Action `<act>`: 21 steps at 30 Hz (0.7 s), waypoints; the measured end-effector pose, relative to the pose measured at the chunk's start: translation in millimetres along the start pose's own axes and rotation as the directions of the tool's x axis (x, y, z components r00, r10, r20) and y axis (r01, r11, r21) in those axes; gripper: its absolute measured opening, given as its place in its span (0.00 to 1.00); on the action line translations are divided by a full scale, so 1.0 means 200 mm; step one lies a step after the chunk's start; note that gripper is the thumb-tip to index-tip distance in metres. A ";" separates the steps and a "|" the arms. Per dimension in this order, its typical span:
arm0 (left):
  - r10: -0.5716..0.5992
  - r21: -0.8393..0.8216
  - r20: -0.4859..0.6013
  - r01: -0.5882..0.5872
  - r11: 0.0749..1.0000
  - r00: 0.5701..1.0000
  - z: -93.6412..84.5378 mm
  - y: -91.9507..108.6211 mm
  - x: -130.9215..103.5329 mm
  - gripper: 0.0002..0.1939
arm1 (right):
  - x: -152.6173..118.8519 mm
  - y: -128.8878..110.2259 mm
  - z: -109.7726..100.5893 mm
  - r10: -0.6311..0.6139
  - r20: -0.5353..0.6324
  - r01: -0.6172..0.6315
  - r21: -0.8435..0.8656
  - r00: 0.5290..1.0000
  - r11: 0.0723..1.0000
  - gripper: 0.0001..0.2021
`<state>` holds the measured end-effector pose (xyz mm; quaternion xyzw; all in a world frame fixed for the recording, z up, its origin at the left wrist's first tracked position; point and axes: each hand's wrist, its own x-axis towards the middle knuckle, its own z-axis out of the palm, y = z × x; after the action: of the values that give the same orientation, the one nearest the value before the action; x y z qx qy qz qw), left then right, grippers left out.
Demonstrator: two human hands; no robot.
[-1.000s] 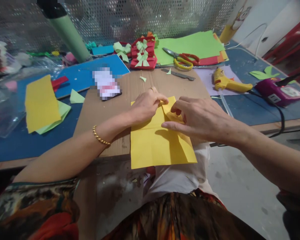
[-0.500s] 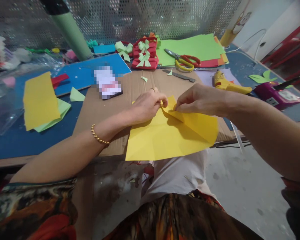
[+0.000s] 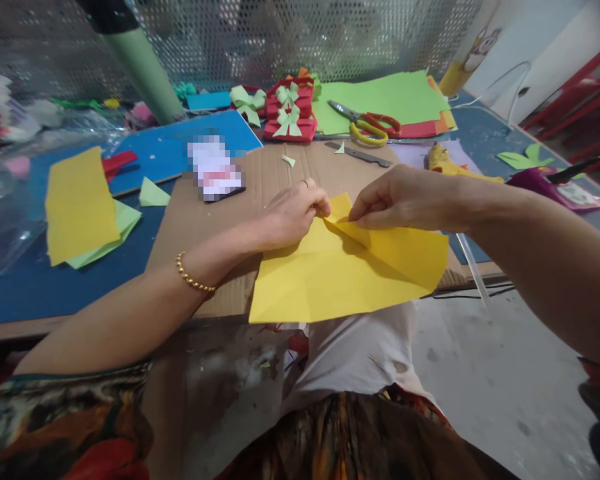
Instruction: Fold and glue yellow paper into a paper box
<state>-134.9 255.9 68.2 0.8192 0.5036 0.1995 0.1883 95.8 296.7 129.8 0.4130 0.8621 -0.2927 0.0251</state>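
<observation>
A sheet of yellow paper [image 3: 325,287] with crease lines lies over the front edge of a cardboard sheet [image 3: 180,247], its near edge overhanging. My left hand [image 3: 295,212] is closed at the paper's upper left, its fingers pinching the paper beside a raised fold. Close by on the right, my right hand [image 3: 390,200] pinches the same fold between thumb and fingers. The right part of the sheet bends upward under my right forearm. My left fingertips are partly hidden by the hand itself.
Behind the paper lie a metal blade [image 3: 365,157], scissors [image 3: 365,123], red folded pieces with pale green bows [image 3: 290,110] and green paper sheets [image 3: 385,93]. A phone [image 3: 215,170] and yellow paper strip [image 3: 80,207] are left; a yellow glue gun [image 3: 440,160] is right.
My left fingers have curled down closer onto the paper. The sheet's right end has swung slightly farther right. My right hand keeps its pinch almost in place.
</observation>
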 end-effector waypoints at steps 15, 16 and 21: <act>-0.222 -0.239 -0.094 0.194 0.951 0.971 0.02 0.00 -0.01 0.24 | 0.02 -0.07 0.00 0.033 0.180 -0.061 0.152 0.983 0.986 0.12; -0.228 -0.255 -0.095 0.197 0.946 0.969 0.02 0.00 -0.01 0.22 | 0.01 -0.07 0.00 0.045 0.176 -0.073 0.158 0.983 0.985 0.12; -0.295 -0.309 -0.075 0.259 0.915 0.953 0.00 0.03 0.00 0.18 | 0.02 -0.10 0.01 0.053 0.109 -0.054 0.001 0.993 0.999 0.21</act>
<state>-130.5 253.9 70.5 0.6886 0.5896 0.2928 0.3041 78.4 289.0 136.5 0.4193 0.8475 -0.3157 0.0793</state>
